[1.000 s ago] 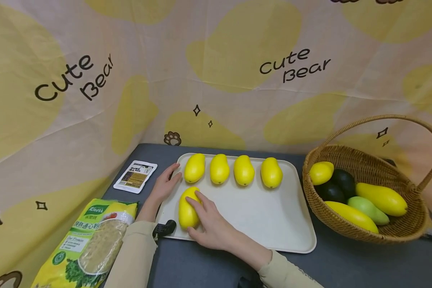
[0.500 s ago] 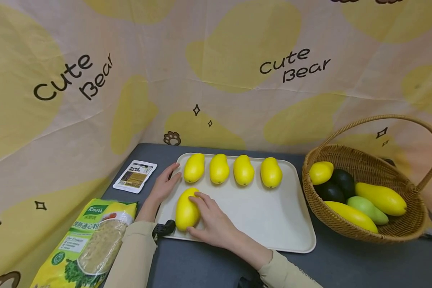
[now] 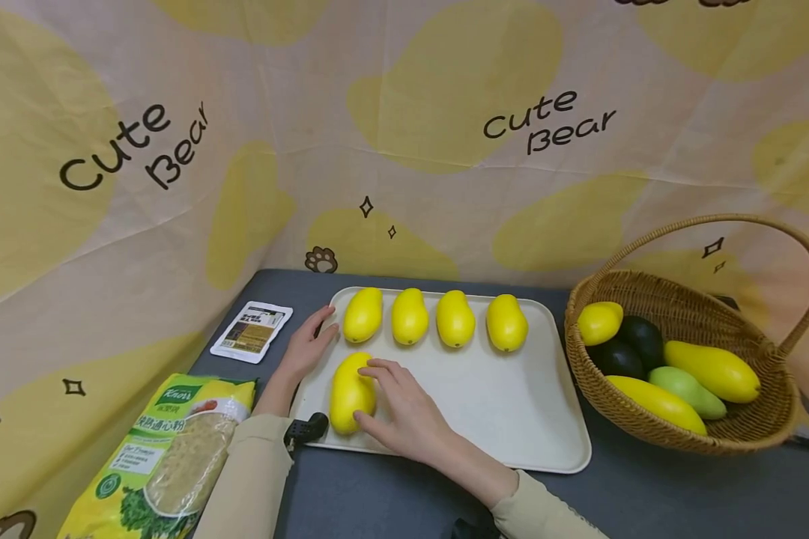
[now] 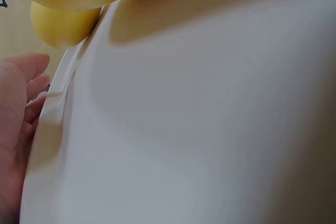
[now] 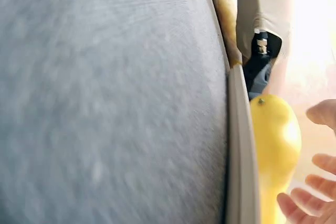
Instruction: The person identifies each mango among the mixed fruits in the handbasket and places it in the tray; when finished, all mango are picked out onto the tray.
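A yellow mango (image 3: 350,397) lies on the front left of the white tray (image 3: 492,408). My right hand (image 3: 407,415) is just to its right, fingers spread and relaxed. The right wrist view shows the thumb (image 5: 323,114) apart from the mango, while the lower fingertips come close to it; whether they touch is unclear. At the tray's left rim rests my left hand (image 3: 306,346), its fingers loosely bent along the outside edge. Several more yellow mangoes (image 3: 410,317) form a row along the back of the tray.
At the right stands a wicker basket (image 3: 647,433) holding a lemon (image 3: 600,323), dark avocados (image 3: 616,361), a green mango (image 3: 688,392) and long yellow fruit (image 3: 713,370). To the left lie a Knorr pasta bag (image 3: 168,457) and a small white packet (image 3: 252,332). Printed cloth hangs behind.
The front mango shifted slightly left and now lies on the tray. My right hand has loosened from it and drawn a little to the right. The left hand stays put.
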`<action>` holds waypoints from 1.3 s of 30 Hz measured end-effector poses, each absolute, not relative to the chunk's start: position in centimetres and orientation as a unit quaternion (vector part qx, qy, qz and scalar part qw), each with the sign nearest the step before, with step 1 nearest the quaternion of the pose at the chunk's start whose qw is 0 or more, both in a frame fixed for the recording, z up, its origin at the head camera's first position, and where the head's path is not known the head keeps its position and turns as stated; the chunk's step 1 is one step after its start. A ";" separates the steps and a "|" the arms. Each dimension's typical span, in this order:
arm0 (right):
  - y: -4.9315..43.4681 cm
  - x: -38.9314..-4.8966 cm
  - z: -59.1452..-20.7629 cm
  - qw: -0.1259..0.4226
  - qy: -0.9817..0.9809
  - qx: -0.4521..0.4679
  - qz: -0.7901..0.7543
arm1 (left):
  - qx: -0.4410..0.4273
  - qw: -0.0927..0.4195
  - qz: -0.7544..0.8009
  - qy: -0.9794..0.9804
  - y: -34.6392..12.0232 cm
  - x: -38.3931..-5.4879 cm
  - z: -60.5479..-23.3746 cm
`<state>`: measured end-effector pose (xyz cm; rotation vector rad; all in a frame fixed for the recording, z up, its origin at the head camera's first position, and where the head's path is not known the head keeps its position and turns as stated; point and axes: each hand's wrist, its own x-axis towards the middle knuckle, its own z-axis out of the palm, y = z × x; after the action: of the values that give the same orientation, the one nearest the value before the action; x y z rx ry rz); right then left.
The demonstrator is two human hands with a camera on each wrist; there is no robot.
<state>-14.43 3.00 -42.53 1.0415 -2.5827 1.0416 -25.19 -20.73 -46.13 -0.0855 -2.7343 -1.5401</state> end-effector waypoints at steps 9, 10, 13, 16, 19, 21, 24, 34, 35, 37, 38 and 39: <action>5.9 -14.4 -40.3 0.029 -0.817 0.294 0.496 | -0.033 0.010 -0.493 -0.869 -20.9 -25.3 -46.3; 6.3 -14.3 -40.0 0.022 -0.817 0.287 0.499 | -0.033 0.011 -0.492 -0.870 -20.8 -25.3 -46.3; 7.9 -14.3 -39.1 0.008 -0.821 0.279 0.498 | -0.028 0.014 -0.482 -0.876 -20.8 -25.5 -46.5; 9.7 -14.3 -38.2 0.003 -0.829 0.283 0.482 | -0.024 0.019 -0.471 -0.881 -20.7 -25.7 -46.5; 12.1 -14.3 -37.2 0.000 -0.838 0.298 0.456 | -0.022 0.025 -0.463 -0.886 -20.7 -25.7 -46.6; 14.1 -14.3 -36.2 0.000 -0.848 0.312 0.429 | -0.022 0.028 -0.458 -0.888 -20.6 -25.7 -46.7; 17.4 -14.4 -34.4 0.015 -0.869 0.325 0.374 | -0.023 0.028 -0.456 -0.889 -20.6 -25.7 -46.7; 26.8 -16.2 -27.9 0.002 -0.932 0.305 0.195 | -0.027 0.031 -0.461 -0.886 -20.6 -25.4 -46.6; 27.6 -16.6 -27.5 -0.004 -0.937 0.297 0.181 | -0.028 0.032 -0.460 -0.887 -20.6 -25.4 -46.5; 28.9 -17.7 -27.0 -0.023 -0.950 0.270 0.156 | -0.030 0.033 -0.459 -0.887 -20.5 -25.3 -46.5; 29.6 -18.3 -26.8 -0.034 -0.954 0.260 0.145 | -0.031 0.033 -0.458 -0.888 -20.5 -25.3 -46.4; 30.1 -18.8 -26.7 -0.047 -0.959 0.245 0.137 | -0.032 0.032 -0.459 -0.887 -20.4 -25.3 -46.4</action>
<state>-18.84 30.11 -26.68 0.7938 -3.1044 0.4432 -25.25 -20.43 -46.40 -0.0987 -2.7325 -1.4142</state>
